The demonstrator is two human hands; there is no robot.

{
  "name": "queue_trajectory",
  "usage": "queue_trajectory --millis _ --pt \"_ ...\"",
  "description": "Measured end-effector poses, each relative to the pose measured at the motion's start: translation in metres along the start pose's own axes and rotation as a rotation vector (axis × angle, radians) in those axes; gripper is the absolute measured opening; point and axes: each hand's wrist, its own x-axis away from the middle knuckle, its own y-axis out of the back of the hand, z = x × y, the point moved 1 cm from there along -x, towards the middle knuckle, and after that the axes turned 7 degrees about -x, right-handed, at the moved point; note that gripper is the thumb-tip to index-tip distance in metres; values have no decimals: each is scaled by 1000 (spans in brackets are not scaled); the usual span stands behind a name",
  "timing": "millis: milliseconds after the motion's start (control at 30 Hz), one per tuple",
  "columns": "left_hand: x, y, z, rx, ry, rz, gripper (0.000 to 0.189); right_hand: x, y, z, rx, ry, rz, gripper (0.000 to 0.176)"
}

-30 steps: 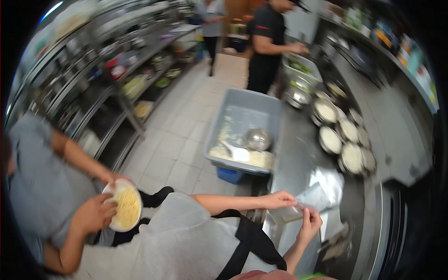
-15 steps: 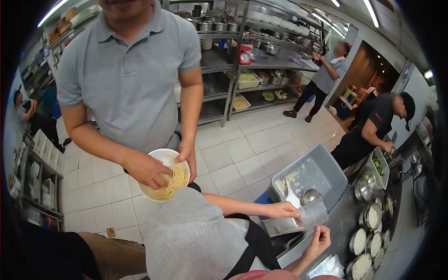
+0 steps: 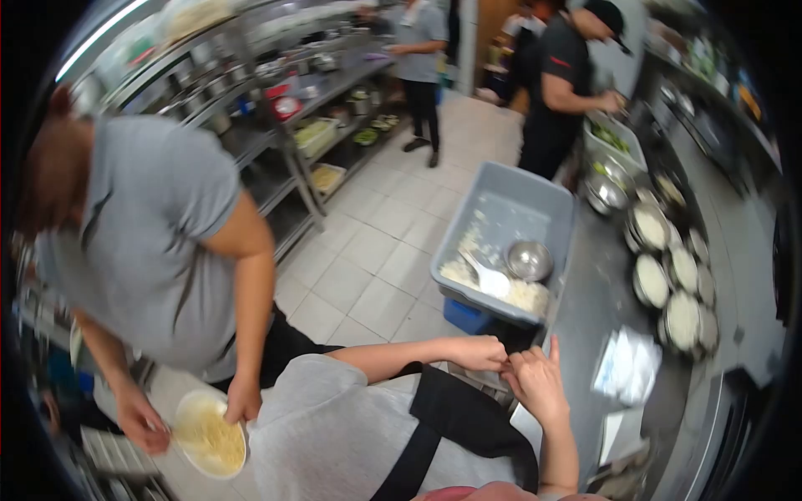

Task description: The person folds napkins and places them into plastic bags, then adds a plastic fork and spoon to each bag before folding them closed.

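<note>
My left hand is closed, its fingertips pinched together on the edge of a clear plastic bag that barely shows beneath the hands. Meeting it at the fingertips, my right hand pinches at the same spot, with one finger sticking out. Just beyond both hands stands a grey plastic tub with cooked rice along its near side. In the tub lie a white rice paddle and a steel bowl. A stack of clear plastic bags rests on the steel counter to the right of my hands.
Several rice-filled metal bowls stand on the steel counter. A co-worker close on my left holds a white bowl of noodles. Another person in black works by a basket of greens. Shelving lines the back.
My view has turned right and down. My hands have come together at the fingertips, and the bag, held out flat before, is now mostly hidden. The co-worker's fingers have left the noodles.
</note>
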Motion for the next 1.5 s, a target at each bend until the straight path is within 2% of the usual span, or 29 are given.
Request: queue_trajectory --millis 33,100,167,233,300,367,433,500,600,667,700,767,800,833,867,900,967,1033,1100,1133,1200,1300,1367,1433,1467,1500 --pt "-6 0 -2 25 -44 17 32 5 -2 -3 13 -25 -3 11" --pt "-21 -5 0 -5 -81 178 29 16 2 -10 44 -111 -6 11" --pt "-32 -3 -9 20 -16 324 30 32 10 -20 84 -142 31 9" --pt "-46 -6 -3 121 -124 284 29 63 40 -41 128 -311 -150 6" --pt "-65 5 -6 288 -52 323 29 106 76 -52 133 -511 -556 9" --pt "-84 -1 0 525 42 301 31 139 76 -58 -412 -881 -947 5" --pt "-99 -8 -11 656 130 344 32 158 24 -69 -747 -718 -1083 11" --pt "-112 -26 -17 726 100 401 35 138 -10 -49 -974 -736 -1000 23" --pt "-132 -52 -26 779 135 408 39 127 -33 -40 -1011 -836 -1014 32" --pt "-149 -70 -32 737 96 470 39 131 -25 -45 -1051 -865 -1253 29" --pt "-159 -77 -35 693 64 494 39 139 -24 -49 -1043 -886 -1278 29" --pt "-181 -83 -49 654 4 521 35 161 -19 -56 -878 -852 -1450 18" --pt "-192 -84 -58 588 -161 467 33 162 -10 -49 -863 -869 -1466 18" --pt "-196 -83 -71 525 -322 408 30 160 8 -35 -472 -882 -1451 13" --pt "-196 -81 -85 484 -446 243 24 159 16 -25 -89 -880 -1398 7" --pt "-196 -83 -84 496 -448 262 24 163 10 -22 -80 -902 -1400 7" --pt "-191 -85 -84 312 -725 167 21 174 -17 -17 173 -881 -1244 11" --pt "-172 -111 -54 336 -667 221 22 179 -64 -12 136 -954 -1216 16" --pt "-154 -146 -13 385 -394 443 20 183 -114 -6 -178 -1267 -1263 15" --pt "-150 -156 0 394 -391 452 20 185 -130 -4 -177 -1281 -1259 15" --pt "-144 -166 16 214 -280 604 13 187 -150 1 -469 -1537 -1283 14" --pt "-156 -169 14 181 -209 644 11 195 -159 -5 -493 -1606 -1258 17" --pt "-166 -169 8 149 -270 627 16 200 -164 -12 -442 -1612 -1289 21" --pt "-178 -175 6 310 -75 730 18 194 -152 -16 -687 -1614 -1395 21" --pt "-182 -178 5 358 13 751 20 193 -150 -18 -685 -1622 -1401 21" --pt "-185 -179 6 358 10 759 20 192 -147 -20 -567 -1709 -1310 20"
